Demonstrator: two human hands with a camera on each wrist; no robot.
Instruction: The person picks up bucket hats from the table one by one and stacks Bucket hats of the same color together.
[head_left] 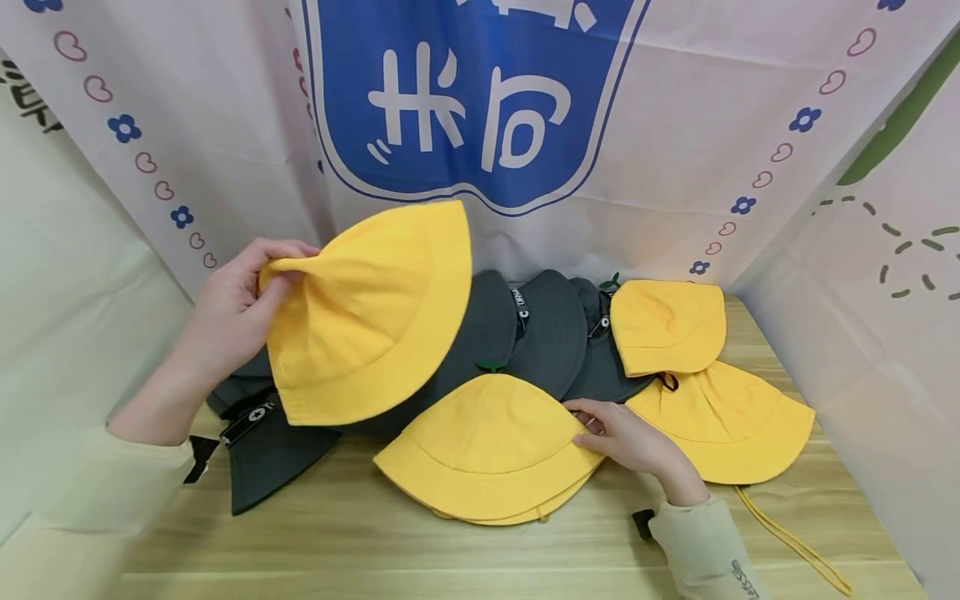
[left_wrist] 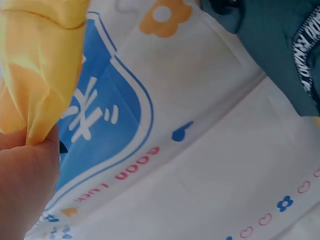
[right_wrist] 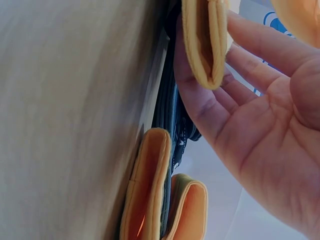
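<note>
My left hand [head_left: 236, 296] pinches a yellow bucket hat [head_left: 375, 317] by its crown and holds it raised, brim toward the right. In the left wrist view, the thumb presses the gathered yellow cloth [left_wrist: 42, 65]. A second yellow bucket hat [head_left: 487, 450] lies flat on the table, with a green leaf-like tip [head_left: 491, 365] at its top. My right hand [head_left: 630, 442] grips this hat at the right end of its brim. The right wrist view has the folded brim edge [right_wrist: 205, 45] between the fingers. Another yellow layer shows below its brim.
Dark hats with printed bands [head_left: 543, 325] overlap along the back, and another dark hat [head_left: 273, 458] lies at left. Two more yellow hats [head_left: 720, 425] are stacked at right, a yellow cord [head_left: 795, 542] trailing over the wooden table [head_left: 375, 558]. Printed cloth [head_left: 660, 167] encloses the back.
</note>
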